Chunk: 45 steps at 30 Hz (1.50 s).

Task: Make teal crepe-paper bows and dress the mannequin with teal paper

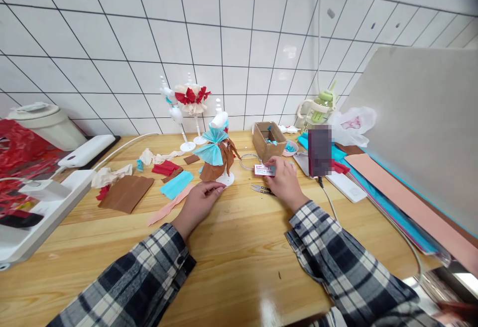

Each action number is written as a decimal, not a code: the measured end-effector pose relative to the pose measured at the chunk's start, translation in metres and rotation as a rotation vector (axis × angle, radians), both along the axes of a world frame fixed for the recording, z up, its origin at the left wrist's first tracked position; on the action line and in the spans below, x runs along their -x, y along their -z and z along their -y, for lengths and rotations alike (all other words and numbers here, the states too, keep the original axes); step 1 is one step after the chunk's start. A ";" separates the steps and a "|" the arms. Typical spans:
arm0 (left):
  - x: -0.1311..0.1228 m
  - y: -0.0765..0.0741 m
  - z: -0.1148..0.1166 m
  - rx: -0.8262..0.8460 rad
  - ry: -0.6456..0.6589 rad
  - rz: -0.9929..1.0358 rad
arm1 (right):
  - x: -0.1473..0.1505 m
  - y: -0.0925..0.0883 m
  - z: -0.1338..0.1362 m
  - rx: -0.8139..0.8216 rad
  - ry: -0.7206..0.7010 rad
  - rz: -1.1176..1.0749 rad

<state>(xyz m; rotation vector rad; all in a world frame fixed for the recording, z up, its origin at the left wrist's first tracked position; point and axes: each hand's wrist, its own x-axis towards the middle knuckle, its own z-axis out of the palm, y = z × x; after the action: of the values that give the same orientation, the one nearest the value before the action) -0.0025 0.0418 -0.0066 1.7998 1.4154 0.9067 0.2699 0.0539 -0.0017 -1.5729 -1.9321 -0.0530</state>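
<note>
A small mannequin (217, 155) in a brown crepe-paper dress with a turquoise bow stands on a white round base on the wooden table (239, 252). My left hand (199, 202) lies flat by that base, fingertips touching its rim, fingers stretched out. My right hand (286, 180) pinches a small white card with red print (264, 170) near a metal ring (249, 162). Small scissors (261, 188) lie under my right hand.
Crepe-paper scraps (164, 177) lie to the left, a brown piece (126, 193) among them. A second dressed mannequin (190, 103) stands by the tiled wall. A cardboard box (268, 140), a phone on a stand (319, 150), coloured paper sheets (396, 197) and a white appliance (41, 192) surround the work area.
</note>
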 end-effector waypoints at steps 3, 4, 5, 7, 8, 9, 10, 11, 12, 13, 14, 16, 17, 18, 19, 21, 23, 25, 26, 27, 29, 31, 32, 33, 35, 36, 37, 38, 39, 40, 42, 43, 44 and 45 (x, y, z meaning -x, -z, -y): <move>-0.004 -0.004 0.004 -0.081 0.071 -0.053 | -0.001 0.005 -0.005 0.133 0.065 0.058; -0.005 -0.005 0.005 -0.110 0.096 -0.075 | 0.000 0.006 -0.006 0.160 0.070 0.054; -0.006 -0.005 0.006 -0.135 0.117 -0.093 | 0.000 0.006 -0.006 0.174 0.062 0.040; -0.006 -0.006 0.007 -0.146 0.127 -0.103 | -0.001 0.004 -0.005 0.164 0.017 0.009; -0.006 -0.006 0.007 -0.140 0.119 -0.099 | -0.002 0.002 -0.004 0.145 -0.002 0.009; -0.006 -0.006 0.007 -0.130 0.107 -0.092 | -0.004 -0.001 -0.002 0.124 -0.002 0.026; -0.006 -0.005 0.007 -0.121 0.092 -0.085 | -0.006 -0.006 0.001 0.113 0.017 0.058; -0.005 -0.005 0.007 -0.113 0.081 -0.080 | -0.009 -0.010 0.003 0.115 0.053 0.099; -0.005 -0.005 0.006 -0.108 0.071 -0.077 | -0.011 -0.015 0.006 0.136 0.094 0.144; -0.004 -0.004 0.006 -0.103 0.064 -0.074 | -0.014 -0.019 0.008 0.169 0.126 0.184; -0.004 -0.004 0.005 -0.098 0.056 -0.071 | -0.017 -0.023 0.010 0.209 0.148 0.208; -0.004 -0.004 0.005 -0.086 0.046 -0.062 | -0.023 -0.029 0.012 0.275 0.167 0.202; -0.004 -0.003 0.004 -0.081 0.044 -0.058 | -0.026 -0.030 0.012 0.289 0.174 0.178; -0.004 -0.003 0.004 -0.076 0.042 -0.053 | -0.029 -0.030 0.012 0.291 0.180 0.154; -0.004 -0.003 0.005 -0.070 0.042 -0.046 | -0.032 -0.029 0.011 0.282 0.187 0.137; -0.004 -0.003 0.005 -0.057 0.040 -0.032 | -0.037 -0.026 0.010 0.258 0.207 0.151; -0.005 -0.004 0.005 -0.042 0.037 -0.019 | -0.041 -0.022 0.010 0.262 0.254 0.202; -0.005 -0.005 0.004 -0.028 0.031 -0.010 | -0.042 -0.019 0.010 0.287 0.300 0.228; -0.005 -0.005 0.004 -0.022 0.028 -0.006 | -0.042 -0.018 0.011 0.292 0.307 0.211; -0.005 -0.006 0.004 -0.017 0.026 0.000 | -0.041 -0.019 0.011 0.283 0.298 0.168; -0.006 -0.006 0.004 -0.009 0.023 0.012 | -0.036 -0.021 0.012 0.231 0.213 -0.017; -0.006 -0.006 0.004 -0.004 0.016 0.027 | -0.027 -0.025 0.015 0.187 0.052 -0.341; -0.007 -0.006 0.004 -0.003 0.009 0.035 | -0.021 -0.027 0.017 0.189 -0.050 -0.536; -0.007 -0.005 0.004 -0.001 0.000 0.043 | -0.014 -0.029 0.019 0.216 -0.159 -0.729; -0.008 -0.004 0.003 0.002 -0.022 0.058 | 0.003 -0.029 0.027 0.320 -0.343 -1.049; -0.008 -0.003 0.003 0.004 -0.032 0.066 | 0.012 -0.029 0.031 0.382 -0.415 -1.160; -0.008 -0.002 0.002 0.006 -0.040 0.076 | 0.023 -0.027 0.035 0.452 -0.478 -1.240; -0.008 0.000 0.002 0.007 -0.046 0.087 | 0.033 -0.025 0.039 0.514 -0.535 -1.297; -0.007 0.001 0.001 0.008 -0.050 0.101 | 0.044 -0.022 0.043 0.585 -0.600 -1.321; -0.007 0.002 0.001 0.008 -0.050 0.116 | 0.054 -0.018 0.046 0.632 -0.667 -1.310; -0.006 0.004 0.000 0.001 -0.044 0.154 | 0.072 -0.009 0.048 0.683 -0.746 -1.150; -0.005 0.004 0.000 -0.004 -0.039 0.174 | 0.079 -0.004 0.048 0.687 -0.757 -1.023; -0.005 0.004 0.000 -0.012 -0.032 0.195 | 0.084 0.001 0.046 0.626 -0.715 -0.913; -0.004 0.004 0.001 -0.019 -0.025 0.212 | 0.087 0.006 0.045 0.561 -0.671 -0.806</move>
<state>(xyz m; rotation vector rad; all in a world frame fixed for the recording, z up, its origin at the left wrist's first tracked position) 0.0020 0.0411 -0.0104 1.6485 1.3006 1.0933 0.1824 0.0093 -0.0075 -0.9017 -1.7315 1.2838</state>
